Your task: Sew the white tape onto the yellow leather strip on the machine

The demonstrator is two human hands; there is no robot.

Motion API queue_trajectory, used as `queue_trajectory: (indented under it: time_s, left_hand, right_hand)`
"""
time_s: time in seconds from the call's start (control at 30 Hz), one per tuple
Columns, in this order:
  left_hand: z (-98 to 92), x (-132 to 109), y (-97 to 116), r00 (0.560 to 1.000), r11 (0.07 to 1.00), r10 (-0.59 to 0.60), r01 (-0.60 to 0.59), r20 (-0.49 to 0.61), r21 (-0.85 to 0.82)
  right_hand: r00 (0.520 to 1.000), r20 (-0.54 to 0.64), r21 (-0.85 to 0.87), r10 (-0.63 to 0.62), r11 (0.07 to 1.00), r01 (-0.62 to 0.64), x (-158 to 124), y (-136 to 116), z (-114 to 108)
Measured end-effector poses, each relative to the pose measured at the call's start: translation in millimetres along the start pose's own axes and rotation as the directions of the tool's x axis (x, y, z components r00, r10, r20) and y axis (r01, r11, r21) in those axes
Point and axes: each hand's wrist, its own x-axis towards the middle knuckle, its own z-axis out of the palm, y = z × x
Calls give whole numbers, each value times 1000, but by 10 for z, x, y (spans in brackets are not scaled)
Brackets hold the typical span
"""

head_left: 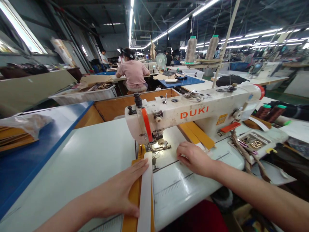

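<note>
The left hand (125, 187) lay spread, thumb apart from fingers, on a long flat white strip (145, 199) and the mustard-yellow strip (131, 209) beneath it — their far ends near the metal presser foot (159, 147) of a white, orange-trimmed sewing machine (169, 111). The right hand (193, 158), well apart from the left, curled right of the foot — whether it gripped anything could not be told.

Pink-shirted person (134, 74) near 1 fan (161, 60)

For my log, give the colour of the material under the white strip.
The material is mustard yellow; see the head view.
</note>
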Motion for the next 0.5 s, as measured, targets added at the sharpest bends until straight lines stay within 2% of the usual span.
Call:
queue_trajectory:
  time_s: [0.1, 0.17, 0.23, 0.3, 0.4, 0.5]
  left_hand:
    - [-5, -18, -15, 998, 999, 45, -46, 51, 25]
    - [6, -15, -18, 994, 995, 86, -89, 73, 46]
    - [19, -2, -8, 991, 993, 100, -105, 91, 53]
    - [23, 15, 17, 990, 995, 89, -94, 110, 44]
    - [12, 35, 67, 987, 999, 33, -39, 155, 36]
    - [1, 39, 99, 986, 999, -3, -3, 168, 41]
  right_hand:
    - [1000, -4, 0, 15, 1000, -15, -260, -222, 36]
    - [993, -8, 45, -116, 992, 116, -402, -449, 164]
    - [950, 13, 56, -311, 949, 310, -479, -658, 349]
    - [901, -39, 29, -432, 901, 433, -478, -802, 540]
    - [880, -184, 23, -438, 893, 449, -389, -883, 720]
    - [867, -290, 61, -406, 896, 440, -320, -881, 734]
